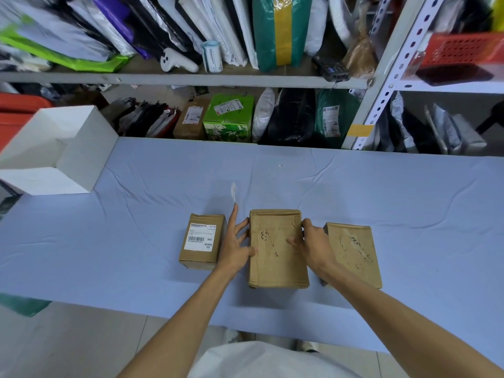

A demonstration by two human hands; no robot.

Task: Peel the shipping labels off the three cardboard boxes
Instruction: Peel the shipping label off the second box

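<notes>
white open carton (58,151): far left on the blue cloth (381,192), well apart from the work.
left box (202,241): shipping label (200,237) fully stuck on top. Risk: it tears into strips if pulled fast from one corner (paper looks thin).
left hand (235,241): fingers spread, flat against middle box's left side, gripping nothing.
middle box (276,248): top bare, scuffed residue only. Risk: slides sideways if the hands let go unevenly.
right hand (313,242): loosely curled on that box's right edge, bracing rather than clamped.
right box (353,255): label gone, torn surface. Could get nudged by the right forearm.
paper scrap (233,190): loose on cloth beyond the boxes; may stick to a sleeve or box.
</notes>
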